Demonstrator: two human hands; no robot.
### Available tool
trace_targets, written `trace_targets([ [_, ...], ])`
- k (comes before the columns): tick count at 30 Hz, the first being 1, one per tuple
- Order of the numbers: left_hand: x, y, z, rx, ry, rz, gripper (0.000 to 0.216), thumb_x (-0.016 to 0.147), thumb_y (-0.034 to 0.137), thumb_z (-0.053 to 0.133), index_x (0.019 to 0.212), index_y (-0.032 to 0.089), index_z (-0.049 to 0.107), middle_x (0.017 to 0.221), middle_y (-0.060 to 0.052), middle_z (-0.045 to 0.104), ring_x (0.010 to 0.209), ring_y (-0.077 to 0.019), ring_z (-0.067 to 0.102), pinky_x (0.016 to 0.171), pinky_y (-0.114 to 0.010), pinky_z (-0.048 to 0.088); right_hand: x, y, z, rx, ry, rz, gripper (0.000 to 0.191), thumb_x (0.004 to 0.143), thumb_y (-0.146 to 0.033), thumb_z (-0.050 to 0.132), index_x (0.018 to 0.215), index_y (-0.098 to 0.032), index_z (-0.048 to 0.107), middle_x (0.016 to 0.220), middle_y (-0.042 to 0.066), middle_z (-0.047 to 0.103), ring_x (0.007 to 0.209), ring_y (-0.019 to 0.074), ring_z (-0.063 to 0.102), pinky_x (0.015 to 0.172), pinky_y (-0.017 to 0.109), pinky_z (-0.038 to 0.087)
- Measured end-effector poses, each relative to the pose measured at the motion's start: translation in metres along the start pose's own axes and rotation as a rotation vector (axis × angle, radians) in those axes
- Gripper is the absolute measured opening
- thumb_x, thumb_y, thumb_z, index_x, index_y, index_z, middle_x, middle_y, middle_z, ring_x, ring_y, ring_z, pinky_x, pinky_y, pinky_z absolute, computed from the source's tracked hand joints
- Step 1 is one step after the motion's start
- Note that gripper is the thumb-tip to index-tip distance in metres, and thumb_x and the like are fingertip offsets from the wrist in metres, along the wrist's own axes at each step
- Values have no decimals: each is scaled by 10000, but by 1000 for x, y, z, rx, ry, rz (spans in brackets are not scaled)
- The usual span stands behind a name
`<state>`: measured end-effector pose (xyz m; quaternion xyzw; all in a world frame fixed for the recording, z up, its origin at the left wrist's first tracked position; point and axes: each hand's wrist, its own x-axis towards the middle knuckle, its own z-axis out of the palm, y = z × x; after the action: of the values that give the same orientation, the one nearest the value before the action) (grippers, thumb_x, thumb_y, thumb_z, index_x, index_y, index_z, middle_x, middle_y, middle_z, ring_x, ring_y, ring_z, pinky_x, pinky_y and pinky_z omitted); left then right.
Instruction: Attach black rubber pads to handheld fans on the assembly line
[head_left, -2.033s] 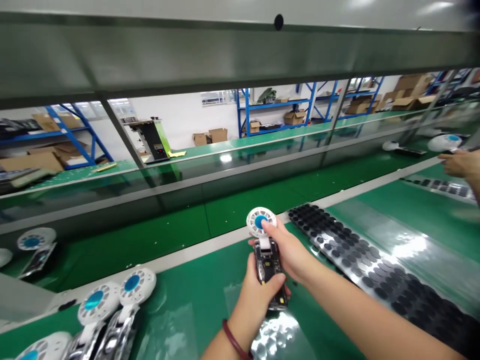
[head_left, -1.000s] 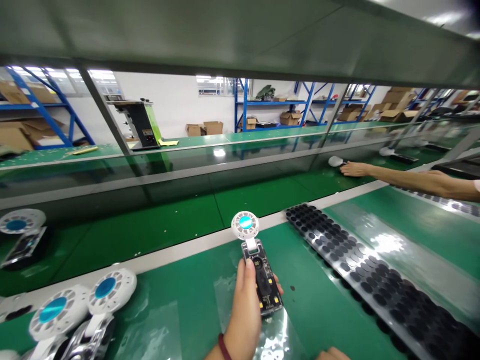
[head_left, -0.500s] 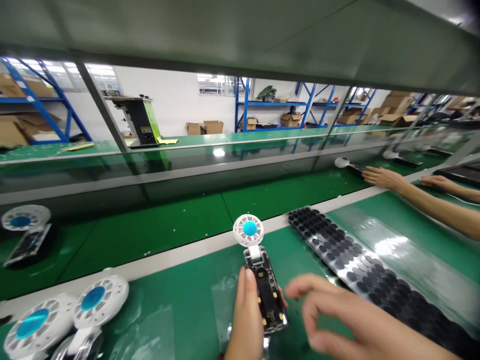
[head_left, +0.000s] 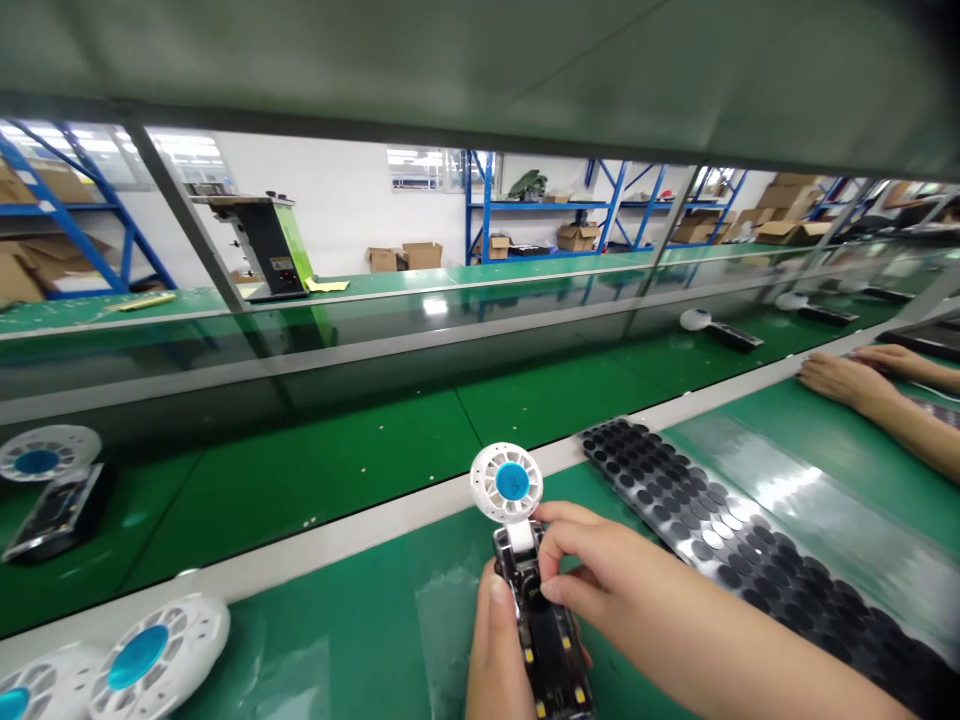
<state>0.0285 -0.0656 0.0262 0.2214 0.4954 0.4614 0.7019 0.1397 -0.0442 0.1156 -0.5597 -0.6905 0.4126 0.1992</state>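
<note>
My left hand (head_left: 499,650) is closed around the body of a handheld fan (head_left: 556,650), whose open casing shows a dark circuit board with small yellow parts. The fan's round white head (head_left: 507,482) with a blue centre points away from me, joined by a short white neck. My right hand (head_left: 592,560) is at the top of the body, fingers bent together over the board just below the neck. Its fingertips hide what they pinch, if anything. To the right lies a sheet of round black pads (head_left: 697,510).
More fans with white heads (head_left: 139,655) lie at the lower left, and another fan (head_left: 56,500) is on the green conveyor (head_left: 300,470). Farther right are more fans (head_left: 724,330) on the conveyor and a co-worker's hands (head_left: 847,380). A shelf (head_left: 450,70) hangs overhead.
My right hand has moved left onto the fan, its fingers closing near the neck. The co-worker's hand has drawn back right, away from a fan on the conveyor.
</note>
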Motion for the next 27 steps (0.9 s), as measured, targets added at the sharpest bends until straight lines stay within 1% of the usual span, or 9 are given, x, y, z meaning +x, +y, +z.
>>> trace_targets([
  [2,-1,-1,0,-10,7,-2,716,636,736,450,1103,197,507,638,-34,658,592,-236,623,534,-319,462,0,-1,-1,-26,2,6,187,765,-68,418,648,-211,449,931,-30,548,759,117,575,693,206,444],
  [4,-1,-2,0,-18,6,-1,707,645,730,445,1113,204,501,666,-37,666,623,-247,629,535,-326,467,1,-1,-2,-47,-1,20,184,767,-68,416,661,-214,455,897,-34,541,807,125,574,689,200,433],
  [7,-1,-3,0,-15,6,7,690,662,715,443,1126,207,495,730,-49,684,686,-257,640,574,-336,484,1,-1,-1,-65,-6,36,180,776,-70,416,680,-216,462,893,-38,545,798,119,581,700,204,427],
  [12,0,-2,1,-31,47,14,667,618,709,505,1075,223,537,966,-79,688,874,-271,629,667,-322,498,1,-3,1,-96,-1,62,183,778,-63,428,674,-211,459,897,-33,548,790,123,588,705,213,430],
  [16,0,-3,2,-52,104,50,602,604,692,538,990,235,599,1095,-53,645,1121,-282,495,735,-282,497,3,-11,2,-124,-5,104,202,764,-27,440,661,-200,454,879,-9,571,774,138,591,707,231,437],
  [18,-1,-2,2,-50,128,76,548,629,671,538,966,245,614,1107,-41,637,1172,-277,447,755,-282,497,4,-14,2,-169,-8,132,212,761,-14,441,651,-194,457,874,7,571,745,144,587,701,245,441],
  [22,-4,1,0,-55,17,70,471,676,606,549,1002,270,606,865,-56,700,969,-299,591,650,-332,516,6,-14,4,-249,15,123,211,764,-30,446,635,-195,462,825,11,559,600,123,541,628,245,444],
  [24,-4,2,-1,-61,-30,69,465,676,599,553,1004,274,605,786,-59,698,871,-300,622,607,-338,509,7,-13,5,-263,25,97,208,764,-28,442,645,-198,462,820,10,558,589,120,532,614,241,442],
  [27,-3,2,-1,-69,-18,66,457,682,604,539,993,276,605,754,-60,689,824,-300,628,593,-343,497,6,-10,7,-281,36,76,212,760,-8,423,668,-194,464,845,13,556,634,127,551,660,252,447],
])
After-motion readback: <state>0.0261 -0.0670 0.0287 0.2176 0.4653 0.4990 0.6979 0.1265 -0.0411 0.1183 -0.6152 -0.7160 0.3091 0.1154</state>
